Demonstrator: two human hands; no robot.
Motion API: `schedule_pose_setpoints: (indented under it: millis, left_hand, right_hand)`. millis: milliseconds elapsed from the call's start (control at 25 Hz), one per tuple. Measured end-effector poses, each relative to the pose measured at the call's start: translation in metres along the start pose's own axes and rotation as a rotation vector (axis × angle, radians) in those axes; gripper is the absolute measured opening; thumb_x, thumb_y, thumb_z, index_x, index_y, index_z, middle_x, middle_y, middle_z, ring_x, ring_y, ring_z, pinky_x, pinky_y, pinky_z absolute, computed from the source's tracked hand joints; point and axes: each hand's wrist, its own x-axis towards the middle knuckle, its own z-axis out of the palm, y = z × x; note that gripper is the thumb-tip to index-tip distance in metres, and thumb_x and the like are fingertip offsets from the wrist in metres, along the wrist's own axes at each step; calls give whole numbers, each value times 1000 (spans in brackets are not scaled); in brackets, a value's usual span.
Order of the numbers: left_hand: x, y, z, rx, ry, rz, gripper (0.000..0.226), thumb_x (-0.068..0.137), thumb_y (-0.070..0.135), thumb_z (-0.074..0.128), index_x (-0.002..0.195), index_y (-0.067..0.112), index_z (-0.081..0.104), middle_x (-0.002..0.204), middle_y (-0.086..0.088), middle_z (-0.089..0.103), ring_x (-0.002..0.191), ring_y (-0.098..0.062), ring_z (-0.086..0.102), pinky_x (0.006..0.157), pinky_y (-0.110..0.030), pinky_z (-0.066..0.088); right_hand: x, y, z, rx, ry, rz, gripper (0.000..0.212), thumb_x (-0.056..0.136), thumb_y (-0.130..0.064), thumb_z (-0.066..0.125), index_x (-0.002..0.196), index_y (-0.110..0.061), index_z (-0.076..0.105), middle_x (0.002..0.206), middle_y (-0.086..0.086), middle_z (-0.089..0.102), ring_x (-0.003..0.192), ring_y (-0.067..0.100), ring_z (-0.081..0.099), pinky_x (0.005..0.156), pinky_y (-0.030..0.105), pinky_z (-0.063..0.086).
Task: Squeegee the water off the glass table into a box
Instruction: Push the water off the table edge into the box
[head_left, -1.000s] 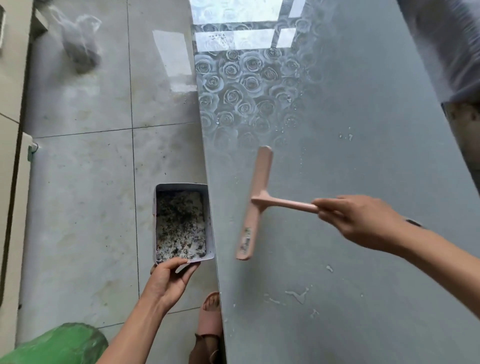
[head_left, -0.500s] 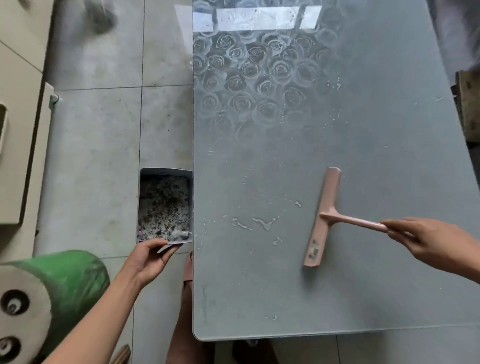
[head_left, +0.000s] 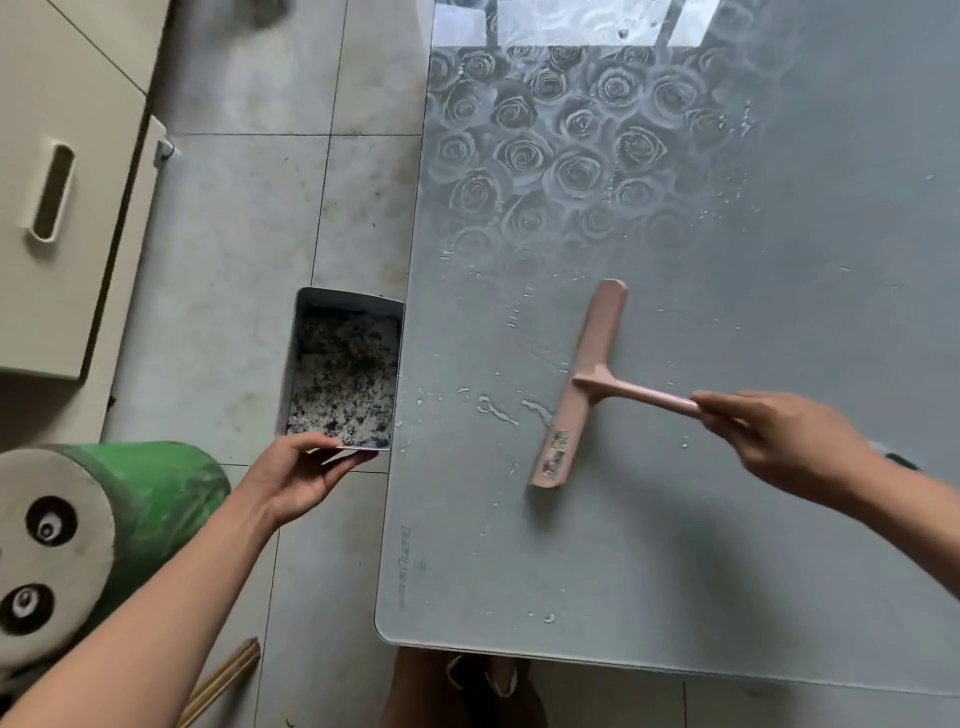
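So the pink squeegee (head_left: 582, 384) is down on the glass surface (head_left: 727, 545), blade running roughly 12 to 6 with a bit of a tilt, handle sticking out toward 3 o'clock. The right hand (head_left: 779, 441) has its fingers curled round the far end of that handle.

Over at 9 o'clock from the blade there are a few squiggly water streaks (head_left: 498, 410), plus small droplets scattered up toward 12 and 1 o'clock. Past the streaks, also at 9 o'clock, is the box (head_left: 348, 300), held just off the left edge of the surface. Can't tell if it's actually touching the glass. Inside it's full of dark speckled wet gunk. The left hand (head_left: 301, 473) grips the box's near end, at its 6 o'clock side, thumb on top and fingers underneath.

The far part of the surface has a rose pattern (head_left: 545, 145) showing through. On the tiled floor (head_left: 234, 260), a green roll with a panda-face end (head_left: 150, 488) sits at 8 o'clock, and a beige cabinet (head_left: 62, 208) at 10 o'clock.
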Motion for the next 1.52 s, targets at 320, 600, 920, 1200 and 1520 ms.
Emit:
schedule_pose_setpoints:
  millis: [320, 600, 920, 1200, 1520]
  left_hand:
    - [4, -2, 1, -25, -43, 2, 20, 82, -12, 37, 88, 2, 51, 121, -28, 48, 116, -47, 53, 73, -42, 59]
    - [3, -3, 0, -85, -73, 16, 27, 84, -15, 37, 65, 3, 45, 95, -22, 56, 112, -44, 52, 62, -39, 61]
    - [7, -7, -7, -103, -97, 6, 38, 78, -15, 39, 47, 0, 57, 81, -26, 66, 81, -40, 69, 65, -38, 61]
    - [8, -1, -8, -104, -64, -29, 25, 82, -16, 37, 67, -6, 55, 96, -29, 62, 84, -41, 65, 53, -35, 59]
    - [-18, 23, -16, -195, -56, 33, 30, 81, -16, 39, 60, -9, 59, 98, -29, 60, 98, -47, 57, 71, -53, 54]
  right_hand:
    - [76, -135, 11, -41, 45, -247, 23, 96, -43, 39, 107, -32, 56, 97, 3, 66, 91, 32, 60, 59, 33, 35]
    - [36, -99, -6, -133, 64, -67, 35, 93, -51, 34, 118, -41, 56, 94, -3, 68, 87, 30, 64, 59, 33, 47]
    - [82, -177, -9, -219, 156, -123, 26, 97, -45, 31, 105, -31, 51, 70, -3, 42, 72, 31, 57, 47, 30, 18]
    - [63, -200, 0, -180, 84, -44, 27, 99, -44, 27, 113, -30, 46, 79, -1, 49, 82, 28, 60, 56, 32, 27]
    - [55, -195, -35, 227, 195, 42, 34, 96, -35, 44, 130, -37, 49, 95, 9, 67, 90, 35, 61, 66, 37, 43]
